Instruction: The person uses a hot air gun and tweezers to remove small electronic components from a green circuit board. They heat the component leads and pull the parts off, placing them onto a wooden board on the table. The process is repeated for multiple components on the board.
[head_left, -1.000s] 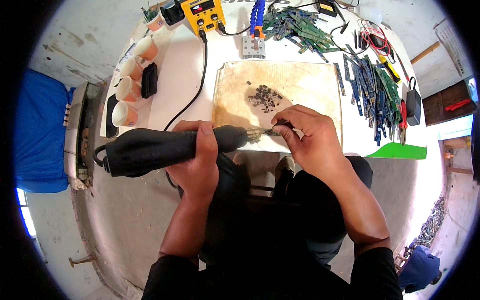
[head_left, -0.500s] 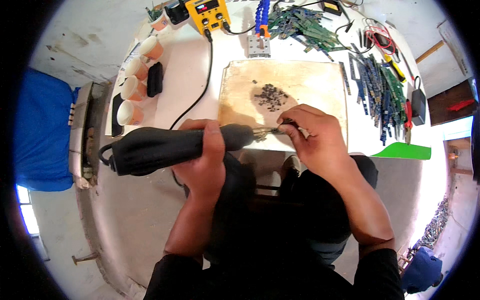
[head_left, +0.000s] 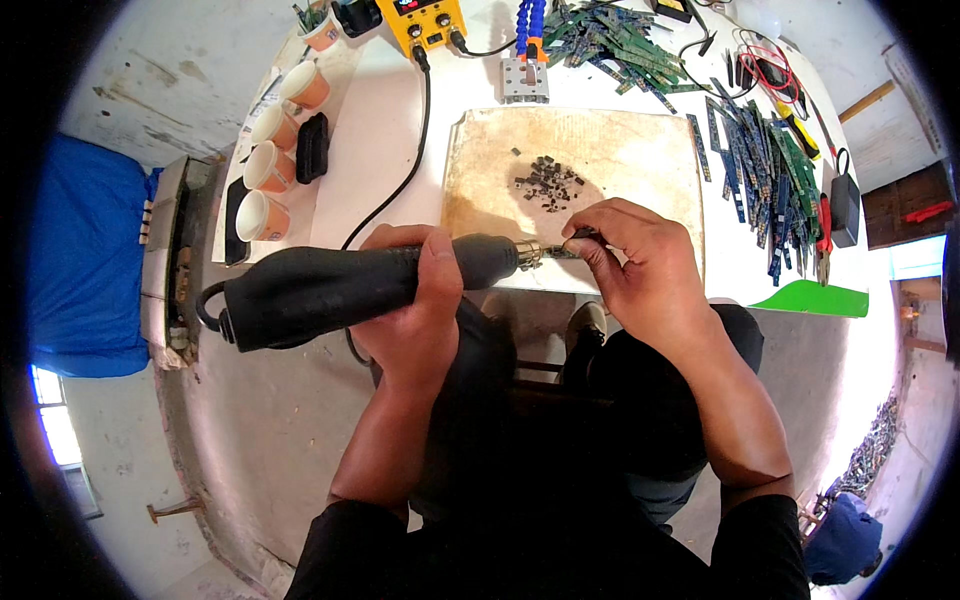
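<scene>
My left hand (head_left: 410, 300) is wrapped round a bulky black hot-air tool (head_left: 320, 290), held level with its metal nozzle (head_left: 528, 254) pointing right over the front of a worn beige mat (head_left: 480, 140). My right hand (head_left: 645, 265) pinches a small dark strip (head_left: 562, 251) at the nozzle's tip; its details are too small to tell. Just beyond, a scattered heap of small black pieces (head_left: 548, 182) lies on the mat.
Several paper cups (head_left: 264, 210) and a black case (head_left: 312, 147) stand left. A yellow control unit (head_left: 425, 22), cord and metal stand (head_left: 524, 80) are behind. Right lie piles of circuit-board strips (head_left: 755, 175), red pliers (head_left: 823, 240) and a black adapter (head_left: 846, 215).
The whole view, table and hands together, has shifted right and slightly up in the picture. Both hands keep their grips, with the nozzle still at the small strip.
</scene>
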